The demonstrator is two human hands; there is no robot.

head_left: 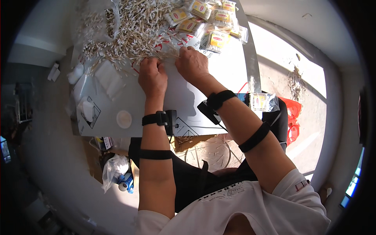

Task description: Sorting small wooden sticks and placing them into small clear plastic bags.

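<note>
From where I stand, the swabs [135, 29] lie in a loose, tangled heap at the far side of the table [229, 76], left of centre, with a thin fringe of strays spilling toward the worker. Both hands are at that fringe: the left hand [152, 76] just short of the heap's near edge, the right hand [192, 64] beside it, a little farther out, near the filled packs [217, 39]. The fingers of each are bent inward and drawn close rather than spread; a few sticks lie right by the right fingertips, but I cannot tell whether either hand is pinching any. Each swab looks next to weightless, a thin, stiff stick with soft white tips, and I'd expect it to roll easily and snap if bent hard. The middle of the stick seems the place to take hold, with a light pinch of thumb and forefinger, so the tips stay clean and unsquashed. Crossed as they are, they would probably drag neighbours along, so the loose ones at the edge ought to come away most easily. The clear bag [113, 21] against the heap looks limp and slippery, likely to shift if brushed.
</note>
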